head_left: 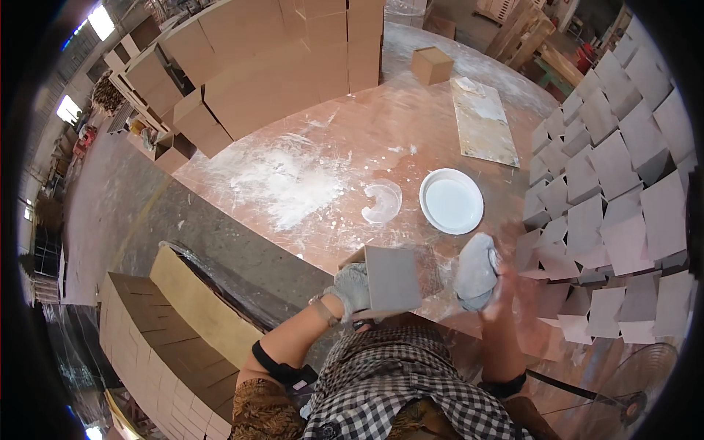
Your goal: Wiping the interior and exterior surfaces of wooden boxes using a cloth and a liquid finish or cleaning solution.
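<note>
A small box with a grey face [394, 279] and brown cardboard edges is upright in front of my body. My left hand [352, 287], in a grey glove, is closed on its left side. To the right of the box, a bunched pale grey cloth [476, 270] is in my right hand [504, 284]. That hand is smeared by motion and its fingers are mostly hidden. The cloth and the box are apart. Beyond the cloth stands a round white basin [452, 201] with pale liquid. A broken translucent piece of plastic [384, 202] lies left of the basin.
White powder [293, 180] is spread on the reddish table [352, 132]. Stacked cardboard boxes [271, 62] stand at the far left. Many grey boxes [616, 169] are piled on the right. A stained board [485, 121] and a small carton [432, 65] lie at the back. A fan [631, 403] stands lower right.
</note>
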`<state>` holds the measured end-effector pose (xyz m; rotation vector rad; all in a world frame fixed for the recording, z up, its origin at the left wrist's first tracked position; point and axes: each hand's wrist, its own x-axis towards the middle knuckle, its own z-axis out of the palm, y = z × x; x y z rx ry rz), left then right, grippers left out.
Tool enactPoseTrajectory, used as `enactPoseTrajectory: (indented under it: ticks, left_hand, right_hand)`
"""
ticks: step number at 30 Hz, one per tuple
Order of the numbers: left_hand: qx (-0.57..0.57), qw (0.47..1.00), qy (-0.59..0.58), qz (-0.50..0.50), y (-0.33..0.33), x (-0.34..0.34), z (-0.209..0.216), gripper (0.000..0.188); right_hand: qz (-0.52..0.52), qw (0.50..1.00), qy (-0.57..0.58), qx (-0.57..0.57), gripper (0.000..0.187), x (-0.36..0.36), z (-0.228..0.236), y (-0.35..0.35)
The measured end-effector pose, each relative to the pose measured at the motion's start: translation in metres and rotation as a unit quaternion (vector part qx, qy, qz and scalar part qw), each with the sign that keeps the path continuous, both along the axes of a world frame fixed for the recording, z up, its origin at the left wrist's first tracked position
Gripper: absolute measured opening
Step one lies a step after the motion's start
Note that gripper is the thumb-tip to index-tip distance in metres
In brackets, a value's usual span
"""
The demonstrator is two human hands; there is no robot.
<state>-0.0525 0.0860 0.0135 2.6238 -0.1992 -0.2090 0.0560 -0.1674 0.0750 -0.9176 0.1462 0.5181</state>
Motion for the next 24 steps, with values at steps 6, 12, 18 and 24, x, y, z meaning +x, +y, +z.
enactPoseTrajectory:
  ticks: [6,12,18,24]
  left_hand:
    - [-0.152,0.983,0.101,-0.012,0.029,0.034,-0.092,0.041]
    - [-0.065,0.994,0.092,-0.010,-0.005,0.064,-0.014,0.044]
    - [-0.057,0.997,0.039,-0.019,-0.012,0.065,-0.045,0.046]
    - [0.168,0.984,-0.009,-0.056,-0.037,0.074,-0.012,0.038]
  right_hand:
    - [-0.038,0.990,0.136,0.025,0.036,-0.035,-0.032,0.001]
    - [0.000,0.984,0.153,0.092,0.039,-0.045,-0.073,-0.030]
    - [-0.007,0.983,0.179,0.052,0.039,-0.040,-0.082,-0.015]
    - [-0.045,0.997,0.043,-0.054,0.037,-0.009,-0.059,-0.004]
